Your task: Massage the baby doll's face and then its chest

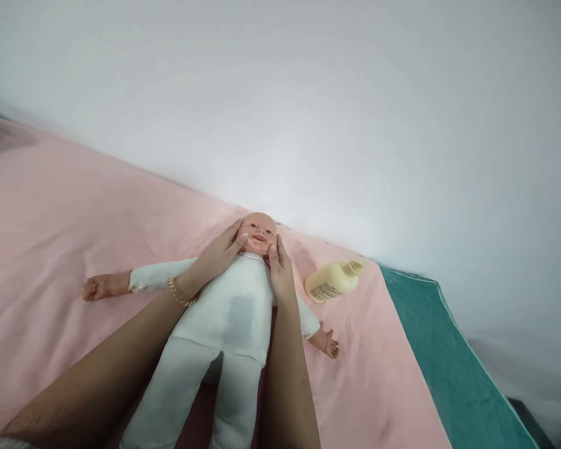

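A baby doll (224,305) with a white cloth body lies on its back, head towards the wall and arms spread out. My left hand (222,251) cups one side of its head, the thumb on its cheek. On the other side, my right hand (280,265) rests against the doll's cheek and jaw, its thumb near the chin. The head is held between both hands. A bracelet (181,293) circles my left wrist. Some of my fingers are hidden beside and behind the doll's head.
Pink cloth (98,212) with soft creases lies under the doll. A pale yellow pump bottle (331,280) lies on its side, right of the head. Green material (439,324) borders the cloth at the right. A white wall (308,112) rises behind.
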The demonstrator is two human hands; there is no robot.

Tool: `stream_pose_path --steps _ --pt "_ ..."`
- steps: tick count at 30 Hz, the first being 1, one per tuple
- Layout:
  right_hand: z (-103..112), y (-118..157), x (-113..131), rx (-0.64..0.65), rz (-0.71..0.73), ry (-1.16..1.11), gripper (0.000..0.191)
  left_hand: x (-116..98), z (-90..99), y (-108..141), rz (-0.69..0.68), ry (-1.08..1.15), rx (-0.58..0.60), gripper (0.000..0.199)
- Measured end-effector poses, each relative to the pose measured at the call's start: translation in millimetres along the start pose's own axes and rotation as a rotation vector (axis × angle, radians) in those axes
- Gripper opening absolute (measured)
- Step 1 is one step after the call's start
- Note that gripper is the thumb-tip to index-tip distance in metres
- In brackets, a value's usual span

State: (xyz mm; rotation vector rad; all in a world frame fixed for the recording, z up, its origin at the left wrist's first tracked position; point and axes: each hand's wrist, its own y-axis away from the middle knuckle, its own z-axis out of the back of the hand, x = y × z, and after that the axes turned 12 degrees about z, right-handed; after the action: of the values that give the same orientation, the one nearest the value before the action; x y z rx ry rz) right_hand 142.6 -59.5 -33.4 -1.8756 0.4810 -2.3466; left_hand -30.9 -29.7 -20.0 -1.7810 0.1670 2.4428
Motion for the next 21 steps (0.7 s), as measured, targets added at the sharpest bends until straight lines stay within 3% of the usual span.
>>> stream_pose_path --steps 6,21 --pt "-4.1 3.4 14.4 0.041 -0.063 -0.030 0.096 4.1 0.9 -2.3 -0.077 0.067 0.091 0.078" --pt "-6.1 2.4 11.1 0.008 -0.044 0.070 0.087 7.4 0.2 -4.0 -0.054 0.025 0.047 0.076"
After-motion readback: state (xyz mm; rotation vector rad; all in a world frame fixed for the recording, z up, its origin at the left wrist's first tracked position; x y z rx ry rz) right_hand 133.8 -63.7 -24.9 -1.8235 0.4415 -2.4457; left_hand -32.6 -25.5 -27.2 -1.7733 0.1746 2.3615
